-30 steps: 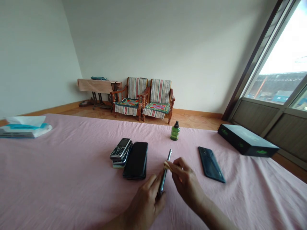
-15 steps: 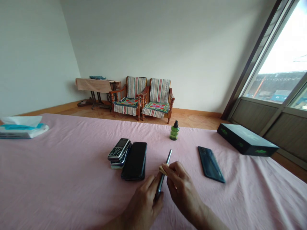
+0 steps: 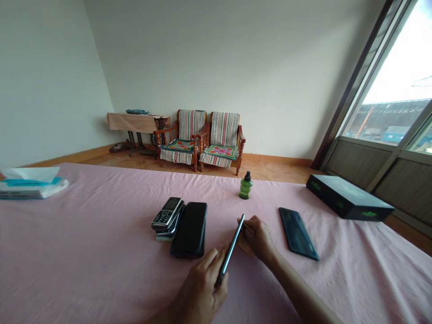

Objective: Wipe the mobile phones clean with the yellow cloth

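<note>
My left hand (image 3: 204, 284) grips a smartphone (image 3: 231, 252) near its lower end, tilted up so that mostly its thin edge shows. At the phone's far end, on its right side, my right hand (image 3: 258, 235) is closed on a tan cloth (image 3: 245, 245), which hangs below the fingers and is partly hidden by the hand and phone. Left of the hands lies a dark smartphone (image 3: 189, 229), apparently on top of another. Beside it is a small stack of keypad phones (image 3: 168, 213). A dark blue smartphone (image 3: 298, 233) lies face down to the right.
A green spray bottle (image 3: 246, 185) stands beyond my hands. A black box (image 3: 347, 198) lies at the far right, a tissue pack (image 3: 32, 183) at the far left. A pink cloth (image 3: 101, 252) covers the table. Two wooden chairs (image 3: 221, 139) stand by the wall.
My right hand, with the tan cloth, has moved from the phone's upper edge to its right side near the far end. My left hand keeps its hold on the phone.
</note>
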### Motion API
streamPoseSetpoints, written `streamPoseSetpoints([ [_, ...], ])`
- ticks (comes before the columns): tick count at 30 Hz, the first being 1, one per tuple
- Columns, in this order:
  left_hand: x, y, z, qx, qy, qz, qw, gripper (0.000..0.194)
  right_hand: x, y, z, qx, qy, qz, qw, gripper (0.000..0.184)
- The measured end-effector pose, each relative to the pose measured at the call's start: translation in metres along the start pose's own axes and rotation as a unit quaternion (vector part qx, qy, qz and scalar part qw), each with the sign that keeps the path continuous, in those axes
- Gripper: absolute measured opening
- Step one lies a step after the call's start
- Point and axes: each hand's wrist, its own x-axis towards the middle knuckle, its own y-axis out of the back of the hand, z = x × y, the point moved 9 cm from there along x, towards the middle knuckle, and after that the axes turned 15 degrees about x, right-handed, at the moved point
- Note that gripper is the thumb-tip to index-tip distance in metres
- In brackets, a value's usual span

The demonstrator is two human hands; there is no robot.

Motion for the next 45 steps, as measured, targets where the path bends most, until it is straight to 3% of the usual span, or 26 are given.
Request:
streamPoseSetpoints([
  [9, 0.001, 0.000, -0.002, -0.009, 0.005, -0.003, 1.000, 0.057, 0.004, 0.011, -0.019, 0.053, -0.013, 0.012, 0.998, 0.033],
  [15, 0.000, 0.001, -0.002, -0.003, 0.002, 0.008, 1.000, 0.058, -0.001, 0.007, -0.013, 0.055, -0.015, -0.003, 0.998, 0.036],
  [20, 0.001, 0.001, -0.002, -0.008, 0.005, 0.000, 1.000, 0.056, -0.001, 0.012, -0.018, 0.060, -0.013, 0.025, 0.998, 0.029],
  [28, -0.001, 0.000, -0.002, -0.001, -0.001, 0.001, 1.000, 0.050, -0.002, 0.004, -0.006, 0.052, -0.022, -0.020, 0.998, 0.036],
  [34, -0.001, 0.002, -0.003, 0.001, 0.009, 0.014, 1.000, 0.050, 0.003, 0.009, -0.009, 0.059, -0.029, 0.003, 0.998, 0.032],
  [39, 0.000, 0.002, -0.003, -0.008, 0.009, 0.015, 1.000, 0.048, -0.001, -0.003, -0.002, 0.049, -0.045, -0.039, 0.997, 0.034],
  [45, 0.003, 0.008, -0.008, -0.114, 0.051, 0.020, 0.992, 0.035, 0.000, 0.002, 0.011, 0.063, -0.079, -0.027, 0.995, 0.021],
])
